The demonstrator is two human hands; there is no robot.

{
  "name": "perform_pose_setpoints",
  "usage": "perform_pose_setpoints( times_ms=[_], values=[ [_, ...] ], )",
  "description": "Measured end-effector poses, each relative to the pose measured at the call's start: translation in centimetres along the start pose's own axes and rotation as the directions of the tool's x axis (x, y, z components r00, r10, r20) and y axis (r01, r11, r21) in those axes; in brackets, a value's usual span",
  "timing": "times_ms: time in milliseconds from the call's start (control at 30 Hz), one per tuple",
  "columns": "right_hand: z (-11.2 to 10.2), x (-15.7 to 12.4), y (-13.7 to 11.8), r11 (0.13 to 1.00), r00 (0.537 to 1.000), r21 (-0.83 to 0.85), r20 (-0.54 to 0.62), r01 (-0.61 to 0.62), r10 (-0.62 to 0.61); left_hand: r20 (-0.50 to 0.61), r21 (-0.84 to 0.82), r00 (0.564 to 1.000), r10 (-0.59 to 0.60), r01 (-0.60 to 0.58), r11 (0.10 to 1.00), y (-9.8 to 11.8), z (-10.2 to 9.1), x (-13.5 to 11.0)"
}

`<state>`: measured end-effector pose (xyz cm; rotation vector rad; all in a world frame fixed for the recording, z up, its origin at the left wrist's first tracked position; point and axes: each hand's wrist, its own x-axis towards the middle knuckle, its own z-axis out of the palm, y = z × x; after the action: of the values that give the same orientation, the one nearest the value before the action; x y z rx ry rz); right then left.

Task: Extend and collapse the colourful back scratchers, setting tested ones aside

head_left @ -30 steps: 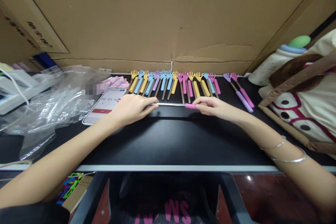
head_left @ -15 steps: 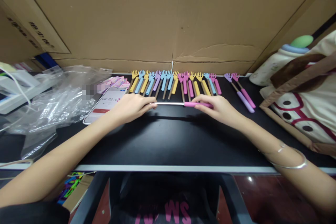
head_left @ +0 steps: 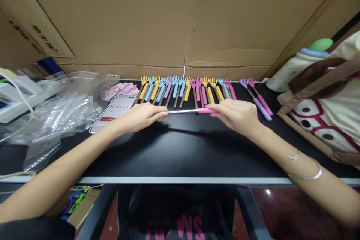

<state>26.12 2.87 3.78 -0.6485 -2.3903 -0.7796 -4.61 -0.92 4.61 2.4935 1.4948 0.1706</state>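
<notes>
A pink-handled rod, apparently a telescopic back scratcher, is held level above the black table between my two hands. My left hand pinches the far left of its metal shaft, and any head there is hidden by the fingers. Around the pink grip at the other end, my right hand is closed, covering the grip's tip. Behind the shaft lies a row of small back scratchers with claw-shaped heads in yellow, blue, purple and pink. Right of that row, a purple back scratcher lies beside a pink one.
A phone with a running timer lies by my left hand, near clear plastic bags and pink patterned packets. At right stand a bottle and a cartoon bag. Cardboard walls the back.
My right hand has turned knuckles-up and wrapped further around the pink grip, raising that end slightly. The left hand keeps its pinch on the shaft.
</notes>
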Motion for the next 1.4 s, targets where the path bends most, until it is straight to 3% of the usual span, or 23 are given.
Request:
perform_pose_setpoints(
  times_ms=[167,300,633,800,933,1100,1200,1300,1400],
  values=[
    [-0.4,0.2,0.3,1.0,1.0,-0.017,-0.012,0.026,-0.026,-0.138,0.207,0.99,0.004,0.025,0.978,0.2,0.3,-0.1],
    [-0.4,0.2,0.5,0.999,1.0,0.008,-0.004,0.031,-0.031,-0.283,0.346,0.957,0.066,0.038,0.938,0.1,0.6,-0.2],
    [-0.3,0.1,0.4,0.971,0.984,0.194,0.141,-0.137,0.111,-0.451,0.45,0.871,0.194,0.034,0.892,-0.2,0.8,-0.3],
    [-0.4,0.3,0.6,0.902,0.942,0.338,0.288,-0.271,0.175,-0.501,0.503,0.821,0.275,0.018,0.864,-0.5,1.0,-0.3],
    [-0.3,0.5,0.7,0.772,0.881,0.494,0.439,-0.4,0.175,-0.515,0.546,0.793,0.324,0.012,0.838,-0.6,1.1,-0.4],
    [-0.5,0.8,0.9,0.534,0.795,0.649,0.602,-0.542,0.075,-0.488,0.586,0.79,0.371,-0.018,0.81,-0.4,1.1,-0.4],
    [-0.5,0.7,1.1,0.437,0.754,0.671,0.656,-0.598,0.024,-0.472,0.585,0.802,0.366,-0.027,0.811,-0.1,1.1,-0.4],
    [-0.4,0.7,1.2,0.43,0.756,0.674,0.654,-0.601,0.03,-0.444,0.57,0.839,0.314,-0.006,0.822,0.2,1.2,-0.4],
    [-0.5,0.8,1.0,0.502,0.792,0.664,0.606,-0.553,0.07,-0.409,0.548,0.88,0.24,0.027,0.836,0.3,1.2,-0.4]
  ],
)
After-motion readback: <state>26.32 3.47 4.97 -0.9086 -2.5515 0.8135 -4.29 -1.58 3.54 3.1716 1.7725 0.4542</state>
